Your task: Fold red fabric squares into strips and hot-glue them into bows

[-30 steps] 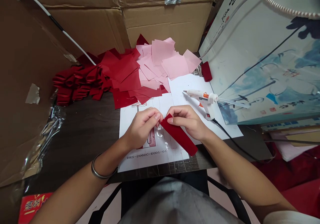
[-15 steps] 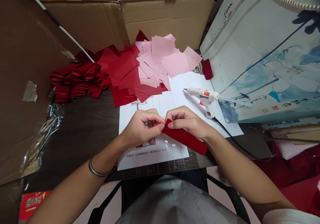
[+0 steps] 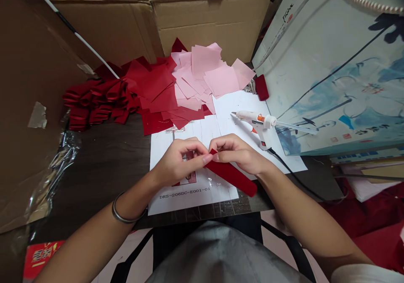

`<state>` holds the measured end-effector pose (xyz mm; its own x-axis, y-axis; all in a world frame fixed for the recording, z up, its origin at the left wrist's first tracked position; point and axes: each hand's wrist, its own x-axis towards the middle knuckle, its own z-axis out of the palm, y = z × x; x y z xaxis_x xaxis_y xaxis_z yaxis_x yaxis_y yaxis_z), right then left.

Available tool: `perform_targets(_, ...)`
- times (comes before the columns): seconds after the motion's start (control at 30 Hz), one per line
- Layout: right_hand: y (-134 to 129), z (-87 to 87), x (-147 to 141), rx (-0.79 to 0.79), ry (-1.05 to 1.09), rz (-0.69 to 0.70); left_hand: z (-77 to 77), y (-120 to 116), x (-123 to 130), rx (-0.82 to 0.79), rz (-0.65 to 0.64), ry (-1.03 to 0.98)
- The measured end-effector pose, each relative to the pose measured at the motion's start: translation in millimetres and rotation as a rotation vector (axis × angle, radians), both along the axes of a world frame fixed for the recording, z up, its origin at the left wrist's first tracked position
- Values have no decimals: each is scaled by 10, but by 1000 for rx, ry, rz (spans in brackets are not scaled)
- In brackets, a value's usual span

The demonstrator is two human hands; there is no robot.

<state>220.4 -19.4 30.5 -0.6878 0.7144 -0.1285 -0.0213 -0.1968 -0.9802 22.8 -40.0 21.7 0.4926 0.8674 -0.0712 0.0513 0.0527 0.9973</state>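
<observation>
Velvet strip: deep red, one end up between the fingertips, the rest slanting down and away to the lower right, above a printed template sheet marked DRS-206DC-E001-01.
Left hand: fingers curled, forefinger tip at the strip's raised end; whether it grips cannot be told.
Right hand: fingers bent and closed on the raised end, pinching it.
Handling: likely light, soft and floppy, so best held near an end, with the free length sagging a little.
Nearby: glue gun lying on a white paper sheet, its black cord trailing right; overlapping red squares and pink squares; folded red pieces; cardboard box behind; painted board at right.
</observation>
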Motion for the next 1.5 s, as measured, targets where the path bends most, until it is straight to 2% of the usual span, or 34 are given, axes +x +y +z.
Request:
perform_targets(0.07, -4, -22, -23, 81, 22, -117, -7, 8, 22, 18, 72, 7)
perform_targets(0.13, -8, -45, -45, 158, 25, -225, -19, 25, 45, 127, 187, 22)
perform_targets(0.27, -28, -70, -73, 321, -97, -333, -47, 67, 58, 308, 361, 55)
perform_targets(0.4, -47, -59, -88, 444, -186, -415, -62, 82, 41, 334, 400, 71)
perform_targets(0.53, -43, -48, -91, 443, -140, -431, -71, 74, 47, 294, 425, 40)
perform_targets(0.67, -31, -55, -87, 413, -132, -428, -81, 59, 81, 336, 443, 38)
perform_targets(0.8, -34, -67, -87, 481, -160, -445, -61, 37, 121, 322, 497, 30)
perform_targets(0.9, -42, -79, -98, 541, -177, -463, -44, 21, 137, 222, 432, -4)
perform_targets(1.03, -41, -89, -121, 517, -130, -506, -76, -4, 135, 68, 285, -15)
perform_targets(1.23, -17, -77, -118, 393, -93, -457, -113, -14, 128, 81, 309, 73)
perform_targets(1.3, -13, -82, -118, 390, -65, -489, -90, -9, 133, 70, 305, 54)
perform_targets(1.4, -8, -104, -126, 392, -15, -584, -46, -9, 144, 29, 231, 49)
perform_targets(1.5, 0, -126, -130, 322, 49, -635, -22, -18, 152, -33, 176, 72)
